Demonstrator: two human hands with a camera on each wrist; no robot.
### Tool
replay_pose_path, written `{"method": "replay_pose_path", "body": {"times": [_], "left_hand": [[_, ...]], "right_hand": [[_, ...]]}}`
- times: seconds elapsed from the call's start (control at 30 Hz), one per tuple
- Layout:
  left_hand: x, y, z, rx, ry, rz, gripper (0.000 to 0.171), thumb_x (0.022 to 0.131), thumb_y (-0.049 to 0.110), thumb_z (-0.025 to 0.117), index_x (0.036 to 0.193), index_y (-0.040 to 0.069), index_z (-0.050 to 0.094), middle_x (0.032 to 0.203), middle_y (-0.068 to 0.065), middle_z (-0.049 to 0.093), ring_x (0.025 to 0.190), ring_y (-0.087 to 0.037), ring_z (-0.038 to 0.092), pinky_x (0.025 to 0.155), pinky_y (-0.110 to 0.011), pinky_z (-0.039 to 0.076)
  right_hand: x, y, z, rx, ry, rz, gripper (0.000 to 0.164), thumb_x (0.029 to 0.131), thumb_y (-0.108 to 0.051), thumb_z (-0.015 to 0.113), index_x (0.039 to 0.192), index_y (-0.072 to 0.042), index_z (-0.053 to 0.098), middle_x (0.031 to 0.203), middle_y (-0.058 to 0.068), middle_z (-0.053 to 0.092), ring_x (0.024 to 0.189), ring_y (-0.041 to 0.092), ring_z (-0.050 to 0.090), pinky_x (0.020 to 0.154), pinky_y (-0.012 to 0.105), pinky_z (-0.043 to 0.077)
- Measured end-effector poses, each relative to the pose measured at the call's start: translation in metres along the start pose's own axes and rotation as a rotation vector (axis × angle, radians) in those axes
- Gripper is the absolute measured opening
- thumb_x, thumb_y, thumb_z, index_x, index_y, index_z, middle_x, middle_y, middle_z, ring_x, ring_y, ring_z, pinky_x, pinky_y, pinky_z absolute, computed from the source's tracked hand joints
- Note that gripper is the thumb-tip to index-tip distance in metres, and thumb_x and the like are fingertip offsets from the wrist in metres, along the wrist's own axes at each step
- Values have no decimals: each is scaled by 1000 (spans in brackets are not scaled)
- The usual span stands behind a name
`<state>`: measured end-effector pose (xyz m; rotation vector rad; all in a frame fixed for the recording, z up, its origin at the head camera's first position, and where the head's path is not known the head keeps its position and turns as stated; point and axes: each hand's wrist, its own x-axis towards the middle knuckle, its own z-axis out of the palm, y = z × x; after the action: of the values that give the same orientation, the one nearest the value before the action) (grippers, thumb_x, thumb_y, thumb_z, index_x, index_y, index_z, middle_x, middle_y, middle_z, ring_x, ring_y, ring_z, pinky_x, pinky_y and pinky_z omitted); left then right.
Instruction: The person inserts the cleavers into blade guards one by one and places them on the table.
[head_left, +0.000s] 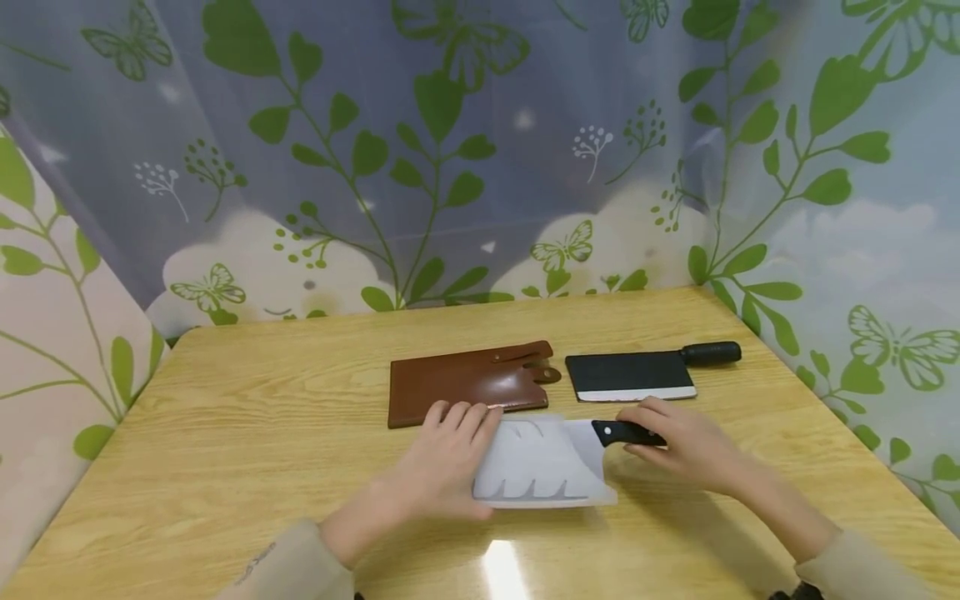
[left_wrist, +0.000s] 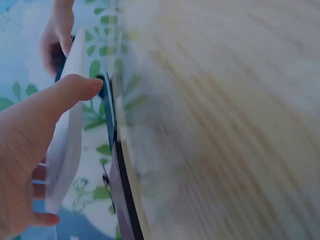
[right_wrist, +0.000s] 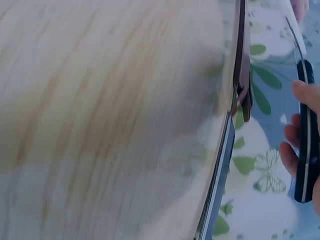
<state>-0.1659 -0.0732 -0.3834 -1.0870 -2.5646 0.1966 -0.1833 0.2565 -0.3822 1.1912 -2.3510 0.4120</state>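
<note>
Over there the head camera peers down from six o'clock toward twelve; both wrist cameras, nearer, share the held knife.

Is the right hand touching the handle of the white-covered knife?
Touching: the right wrist view shows the right hand curled round the black handle, gripping it.

Knives numbered two: one cleaver with a dark rectangular blade, a bright edge strip and a black handle, and one knife with a riveted black handle and a pale metal blade. Sheaths also came to two: one smooth brown leather-look sheath with a strap, and one ridged white plastic-looking sheath. There were two bare hands, one left hand and one right hand, two beige sleeves, and one yellowish wood-grain table.
</note>
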Motion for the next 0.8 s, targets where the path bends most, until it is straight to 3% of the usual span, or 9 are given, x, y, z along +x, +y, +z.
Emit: {"method": "replay_pose_path", "body": {"times": [0.1, 0.2, 0.33, 0.53, 0.8], "left_hand": [[5, 8, 3, -16, -35, 34, 111, 58, 76, 59, 136, -1, 36, 123, -11, 47, 108, -24, 45, 90, -40, 36], [10, 16, 7, -22, -91, 47, 112, 60, 78, 57, 136, -2, 37, 122, -10, 49, 108, -23, 47, 91, -36, 39], [14, 26, 10, -22, -169, 58, 113, 62, 80, 55, 137, -3, 37, 124, -11, 49, 110, -22, 48, 93, -34, 40], [19, 32, 13, -7, -216, 67, 112, 63, 81, 53, 136, -2, 39, 124, -10, 50, 109, -20, 49, 91, -31, 41], [21, 29, 16, -93, -295, 30, 107, 66, 74, 58, 137, -3, 38, 127, -11, 49, 112, -21, 48, 92, -33, 42]], "right_hand": [[-8, 5, -7, 15, -70, 45, 30, 75, -21, 77, 100, -11, 63, 90, -5, 59, 72, 4, 52, 57, 25, 45], [-12, 9, -10, 24, -123, 61, 34, 67, -11, 79, 97, -11, 63, 89, -5, 59, 75, 5, 53, 59, 27, 46], [-18, 13, -9, 42, -174, 62, 30, 69, -11, 78, 96, -11, 63, 88, -7, 57, 75, 5, 51, 59, 27, 46], [-24, 17, -3, 47, -236, 113, 28, 73, -12, 76, 98, -12, 63, 91, -4, 56, 77, 7, 51, 61, 29, 47], [-22, 20, 9, 116, -230, 68, 28, 77, -9, 73, 102, -9, 60, 92, -3, 53, 79, 6, 48, 64, 28, 45]]}}
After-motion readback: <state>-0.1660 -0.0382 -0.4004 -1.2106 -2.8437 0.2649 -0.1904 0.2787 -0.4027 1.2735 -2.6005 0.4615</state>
